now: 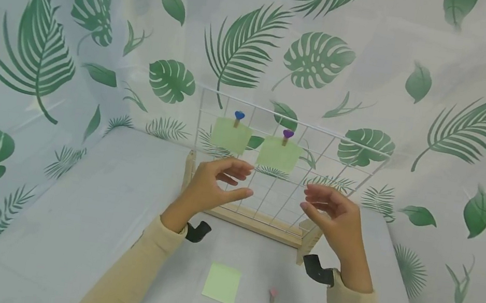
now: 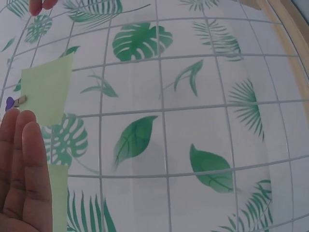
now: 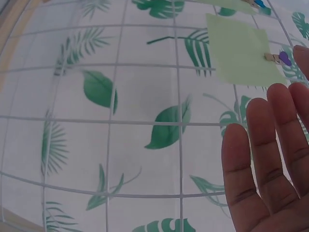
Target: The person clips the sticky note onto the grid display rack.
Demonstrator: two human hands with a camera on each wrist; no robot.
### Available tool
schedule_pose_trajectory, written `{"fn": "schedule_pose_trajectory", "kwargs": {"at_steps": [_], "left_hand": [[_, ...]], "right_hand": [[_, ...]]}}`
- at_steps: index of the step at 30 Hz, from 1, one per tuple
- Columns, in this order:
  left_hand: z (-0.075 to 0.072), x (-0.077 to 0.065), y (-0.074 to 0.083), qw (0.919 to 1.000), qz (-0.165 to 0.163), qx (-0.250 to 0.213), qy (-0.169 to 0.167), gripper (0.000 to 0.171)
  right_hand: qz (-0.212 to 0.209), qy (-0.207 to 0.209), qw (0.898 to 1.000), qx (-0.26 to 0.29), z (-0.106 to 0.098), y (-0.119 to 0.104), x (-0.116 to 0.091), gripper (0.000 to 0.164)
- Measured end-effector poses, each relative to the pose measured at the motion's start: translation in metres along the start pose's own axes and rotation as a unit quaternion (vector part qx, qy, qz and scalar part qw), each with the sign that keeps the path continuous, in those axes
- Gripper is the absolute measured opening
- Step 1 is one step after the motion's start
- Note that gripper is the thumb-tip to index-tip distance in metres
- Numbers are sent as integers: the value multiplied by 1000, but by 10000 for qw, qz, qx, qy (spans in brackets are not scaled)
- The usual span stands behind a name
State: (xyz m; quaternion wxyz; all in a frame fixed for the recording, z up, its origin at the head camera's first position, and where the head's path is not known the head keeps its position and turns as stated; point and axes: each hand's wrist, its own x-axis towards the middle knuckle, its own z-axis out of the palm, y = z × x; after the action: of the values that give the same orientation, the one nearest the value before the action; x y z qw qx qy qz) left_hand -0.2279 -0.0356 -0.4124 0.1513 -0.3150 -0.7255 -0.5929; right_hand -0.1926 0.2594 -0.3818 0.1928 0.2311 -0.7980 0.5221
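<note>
Two pale green paper notes hang on a white wire grid (image 1: 264, 196). A clothespin with a blue heart (image 1: 239, 116) clips the left note (image 1: 229, 139); one with a purple heart (image 1: 288, 134) clips the right note (image 1: 279, 156). My left hand (image 1: 217, 181) hovers in front of the grid's left part, fingers loosely bent, holding nothing. Before its right part my right hand (image 1: 334, 215) is raised likewise, with nothing in it. On the table below lie a third green note (image 1: 221, 284) and a clothespin with a pink heart (image 1: 272, 297).
The grid stands in a wooden base (image 1: 255, 225) on a white-covered table (image 1: 124, 186). Leaf-printed white curtains (image 1: 380, 51) hang behind and at both sides. A black curved piece sticks out at each sleeve cuff.
</note>
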Motion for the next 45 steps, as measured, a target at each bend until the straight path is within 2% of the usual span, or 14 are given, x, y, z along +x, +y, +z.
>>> {"fn": "schedule_pose_trajectory", "kwargs": {"at_steps": [9,15,22,36,41,45], "left_hand": [[1,-10,0,9996,-254,-43,-106,43],[4,-18,-4,9989,-437,-104,-147,42],[9,-26,-6,9982,-494,-288,-166,44],[17,-43,-19,9962,-692,-503,-142,44],[20,-49,-24,9964,-665,-508,-163,44],[21,-54,-26,9956,-780,-498,-156,44]], "right_hand": [[56,-88,9999,-134,-1,6,-11,36],[144,-158,9998,-27,1,10,-19,35],[195,-201,9996,6,3,15,-29,36],[380,-153,9992,34,4,24,-45,35],[443,-127,9989,-18,3,27,-51,34],[548,-134,9984,-92,3,29,-57,33]]}}
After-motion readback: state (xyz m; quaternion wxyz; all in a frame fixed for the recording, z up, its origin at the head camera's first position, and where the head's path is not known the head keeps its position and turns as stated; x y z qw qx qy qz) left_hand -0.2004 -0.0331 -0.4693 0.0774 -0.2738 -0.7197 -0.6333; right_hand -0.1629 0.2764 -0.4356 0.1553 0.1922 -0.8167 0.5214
